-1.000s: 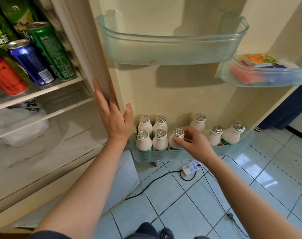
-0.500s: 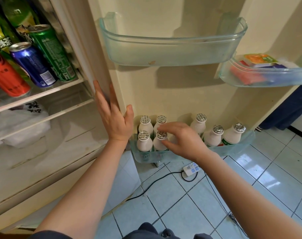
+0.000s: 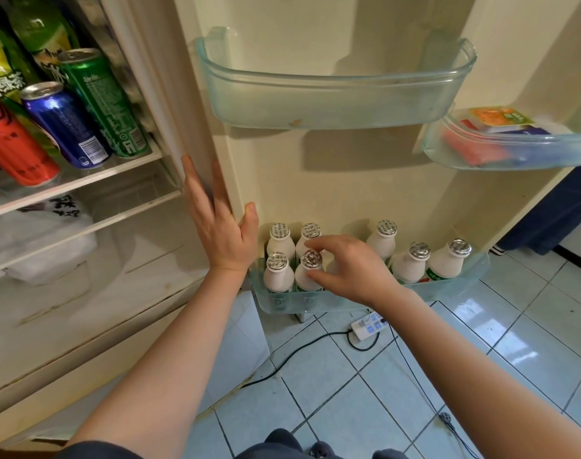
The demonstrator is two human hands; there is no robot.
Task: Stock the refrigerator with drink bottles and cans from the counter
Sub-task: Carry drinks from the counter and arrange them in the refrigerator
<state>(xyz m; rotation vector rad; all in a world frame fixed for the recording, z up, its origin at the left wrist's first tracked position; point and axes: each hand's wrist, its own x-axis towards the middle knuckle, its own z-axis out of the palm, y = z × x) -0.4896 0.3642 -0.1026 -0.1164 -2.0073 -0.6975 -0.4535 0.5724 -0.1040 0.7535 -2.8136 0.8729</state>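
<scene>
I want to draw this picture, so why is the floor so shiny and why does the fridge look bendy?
All in the head view: white glare patches sit on the glossy floor tiles; the wide lens bows the straight edges of the fridge door and leans the cans; the top door shelf casts a soft shadow beneath it.

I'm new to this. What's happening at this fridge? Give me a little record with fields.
Left hand: flat against the refrigerator frame
Right hand: over the white bottles; whether it grips one cannot be told
Lower door bin: seven foil-capped bottles showing
Inner shelf: green can, blue can, red can
Floor: power strip
</scene>
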